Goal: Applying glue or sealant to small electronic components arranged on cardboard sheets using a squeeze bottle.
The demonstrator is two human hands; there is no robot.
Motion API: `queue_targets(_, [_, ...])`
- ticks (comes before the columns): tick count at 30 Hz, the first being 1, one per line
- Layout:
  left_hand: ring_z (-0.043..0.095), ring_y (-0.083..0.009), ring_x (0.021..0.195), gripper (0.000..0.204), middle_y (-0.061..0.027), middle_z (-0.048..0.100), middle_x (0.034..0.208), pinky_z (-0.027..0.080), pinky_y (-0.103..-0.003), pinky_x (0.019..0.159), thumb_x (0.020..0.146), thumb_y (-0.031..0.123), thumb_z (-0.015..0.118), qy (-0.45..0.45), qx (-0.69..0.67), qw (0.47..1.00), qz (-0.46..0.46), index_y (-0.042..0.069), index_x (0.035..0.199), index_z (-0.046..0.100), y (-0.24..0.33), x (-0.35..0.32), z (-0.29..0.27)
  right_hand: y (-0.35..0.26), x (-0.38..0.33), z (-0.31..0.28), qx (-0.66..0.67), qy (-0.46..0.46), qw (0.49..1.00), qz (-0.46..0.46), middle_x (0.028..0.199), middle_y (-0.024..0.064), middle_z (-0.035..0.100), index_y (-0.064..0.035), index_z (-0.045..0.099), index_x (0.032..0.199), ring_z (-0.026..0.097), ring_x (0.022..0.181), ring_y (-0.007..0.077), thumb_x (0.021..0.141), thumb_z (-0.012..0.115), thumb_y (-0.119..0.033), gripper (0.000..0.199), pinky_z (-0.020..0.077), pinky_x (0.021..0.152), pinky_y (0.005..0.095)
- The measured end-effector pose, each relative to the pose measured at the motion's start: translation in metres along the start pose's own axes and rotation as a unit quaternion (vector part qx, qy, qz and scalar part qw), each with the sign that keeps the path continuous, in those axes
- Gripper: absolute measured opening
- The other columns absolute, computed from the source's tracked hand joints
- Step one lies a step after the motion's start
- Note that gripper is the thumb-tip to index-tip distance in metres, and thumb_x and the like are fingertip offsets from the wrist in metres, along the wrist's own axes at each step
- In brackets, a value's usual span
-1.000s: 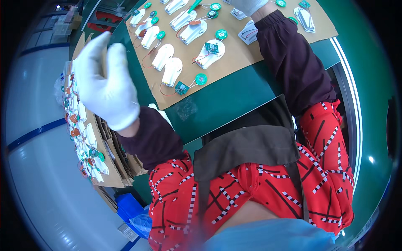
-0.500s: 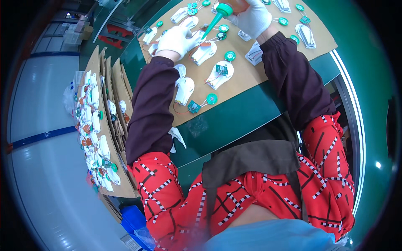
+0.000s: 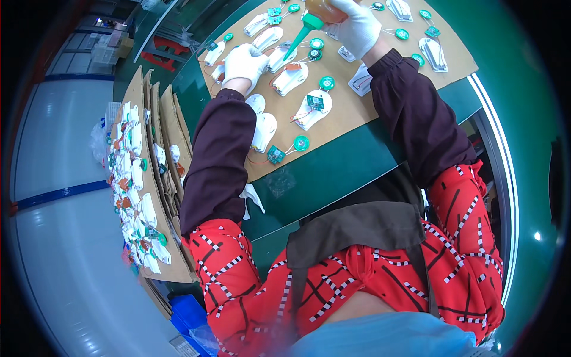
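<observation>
My right hand, in a white glove, grips an amber squeeze bottle whose green nozzle points down-left at a white plastic shell. My gloved left hand rests on the cardboard sheet, fingers down on another white shell just left of the nozzle tip. Several white shells with wired green round parts and small green circuit boards lie in rows on the cardboard.
The cardboard lies on a green bench. To my left, upright cardboard sheets and a sheet loaded with more white shells stand beside the bench. A blue bin sits low on the grey floor.
My left hand came down from the raised position at my left onto the cardboard. The right hand brought the bottle in, nozzle now angled down at the shells.
</observation>
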State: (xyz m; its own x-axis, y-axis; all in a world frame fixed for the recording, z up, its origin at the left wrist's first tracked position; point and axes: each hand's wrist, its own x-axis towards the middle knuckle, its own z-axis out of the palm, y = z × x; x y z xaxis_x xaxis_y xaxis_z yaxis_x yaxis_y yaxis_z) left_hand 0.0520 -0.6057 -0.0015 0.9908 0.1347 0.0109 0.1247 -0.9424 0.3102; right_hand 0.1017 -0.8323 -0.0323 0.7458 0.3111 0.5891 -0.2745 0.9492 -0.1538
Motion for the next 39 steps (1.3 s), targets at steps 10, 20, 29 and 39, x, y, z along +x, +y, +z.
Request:
queue_targets(10, [0.067,-0.0179,0.076,0.017,-0.011,0.067,0.086,0.052,-0.025,0.063,0.079,0.005,0.065,-0.009,-0.17,0.982,-0.076,-0.004,0.093,0.062,-0.022,-0.001,0.007,0.04,0.016,0.036,-0.6,0.208,0.771,0.042,0.103,0.0114,0.064,0.0001,0.055,0.113,0.062,0.09,0.0183,0.066,0.079,-0.018,0.056,0.0504,0.077,0.0308])
queue_targets(20, [0.066,-0.0181,0.081,0.019,-0.0115,0.065,0.091,0.053,-0.026,0.07,0.078,0.002,0.064,-0.041,-0.244,0.963,-0.107,-0.004,0.096,0.06,-0.015,-0.009,-0.002,0.064,0.01,0.027,-0.664,0.279,0.694,0.016,0.111,0.0146,0.059,0.0026,0.047,0.117,0.056,0.104,0.0246,0.061,0.084,-0.025,0.073,0.0456,0.086,0.0345])
queue_targets(29, [0.066,-0.0176,0.081,0.02,-0.0108,0.065,0.09,0.053,-0.025,0.071,0.077,0.002,0.065,-0.037,-0.207,0.975,-0.07,-0.004,0.096,0.06,-0.021,-0.003,0.003,0.066,0.007,0.026,-0.603,0.196,0.773,0.018,0.115,0.0116,0.058,-0.0022,0.047,0.122,0.054,0.106,0.0235,0.061,0.083,-0.025,0.075,0.0434,0.09,0.0344])
queue_targets(39, [0.066,-0.0168,0.079,0.022,-0.0099,0.065,0.091,0.052,-0.026,0.069,0.076,0.006,0.066,-0.029,-0.192,0.978,-0.072,-0.002,0.095,0.061,-0.018,-0.008,-0.001,0.065,0.004,0.039,-0.584,0.155,0.796,0.036,0.112,0.0099,0.06,-0.0037,0.048,0.121,0.057,0.102,0.0205,0.06,0.083,-0.02,0.072,0.0444,0.09,0.0328])
